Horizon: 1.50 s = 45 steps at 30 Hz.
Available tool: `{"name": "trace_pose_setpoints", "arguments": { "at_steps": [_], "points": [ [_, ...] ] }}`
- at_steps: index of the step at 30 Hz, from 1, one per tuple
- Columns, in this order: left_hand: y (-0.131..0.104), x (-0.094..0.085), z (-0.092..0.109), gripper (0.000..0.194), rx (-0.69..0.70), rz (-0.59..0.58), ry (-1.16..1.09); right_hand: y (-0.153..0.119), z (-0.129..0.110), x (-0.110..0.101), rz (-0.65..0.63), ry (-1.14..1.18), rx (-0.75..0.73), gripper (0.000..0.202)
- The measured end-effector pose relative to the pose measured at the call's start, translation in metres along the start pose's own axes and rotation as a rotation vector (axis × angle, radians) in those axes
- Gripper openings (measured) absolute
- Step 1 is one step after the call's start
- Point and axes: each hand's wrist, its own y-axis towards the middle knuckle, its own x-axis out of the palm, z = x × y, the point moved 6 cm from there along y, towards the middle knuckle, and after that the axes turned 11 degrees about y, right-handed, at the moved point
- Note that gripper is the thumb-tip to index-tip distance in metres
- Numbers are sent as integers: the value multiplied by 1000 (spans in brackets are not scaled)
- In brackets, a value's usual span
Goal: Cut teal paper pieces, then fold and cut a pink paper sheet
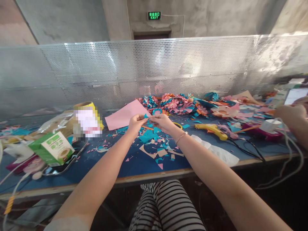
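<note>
Both my hands meet over the middle of the blue table. My left hand pinches a small blue paper piece between thumb and fingers. From the other side, my right hand has its fingertips closed on the same small piece, as far as can be seen. Behind my left hand lies a pink paper sheet. Larger blue paper pieces and many small blue, pink and cream scraps are scattered below my hands. A blue paper ring shows just behind my right hand.
Colourful paper flowers are heaped along the perforated metal screen. A yellow glue gun and crumpled white plastic lie right. Left stand a green carton and yellow roll. Another person's hand is at far right.
</note>
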Motion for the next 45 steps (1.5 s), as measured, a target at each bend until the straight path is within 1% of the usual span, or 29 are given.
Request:
{"name": "trace_pose_setpoints", "arguments": {
  "at_steps": [4, 9, 11, 13, 15, 17, 19, 22, 25, 27, 28, 30, 32, 34, 37, 41, 45],
  "points": [
    [-1, 2, -1, 22, -36, -5, -29, 2, 0, -2, 39, -71, -2, 9],
    [0, 3, 0, 14, -3, 1, 41, 4, -6, -10, 152, -204, -101, 16],
    [0, 3, 0, 13, 9, -8, 69, 3, -8, -10, 164, -240, -131, 19],
    [0, 4, 2, 13, 25, -30, 96, 3, -10, -7, 139, -300, -176, 20],
    [-2, 6, 4, 15, 53, -65, 138, 2, -13, -3, 92, -372, -256, 18],
    [-4, 8, 7, 19, 87, -94, 181, 2, -15, 1, 41, -446, -342, 16],
    [-6, 9, 8, 25, 106, -105, 205, 2, -17, 4, 12, -521, -397, 15],
    [-6, 7, 5, 32, 97, -78, 226, 1, -19, 4, -3, -601, -434, 9],
    [-4, 2, 3, 31, 92, 2, 264, -2, -23, 5, -1, -644, -496, 6],
    [-3, 0, 1, 27, 46, 47, 246, -5, -27, 6, -5, -675, -561, 9],
    [-3, 0, -2, 24, -3, 45, 212, -6, -28, 7, -11, -690, -592, 10],
    [-5, 3, -6, 17, -123, 5, 97, -7, -30, 8, -21, -709, -637, 14],
    [-7, 7, -7, 11, -220, -38, -50, -6, -29, 7, -23, -721, -643, 19],
    [-9, 9, -7, 10, -263, -47, -164, -4, -27, 6, -24, -731, -626, 23],
    [-10, 9, -4, 8, -241, -46, -207, -1, -23, 5, -39, -702, -585, 26],
    [-9, 8, -4, 13, -194, -43, -194, 0, -20, 4, -42, -565, -530, 26],
    [-10, 7, -1, 15, -185, -22, -184, -2, -23, -1, 34, -438, -506, 22]
  ]
}}
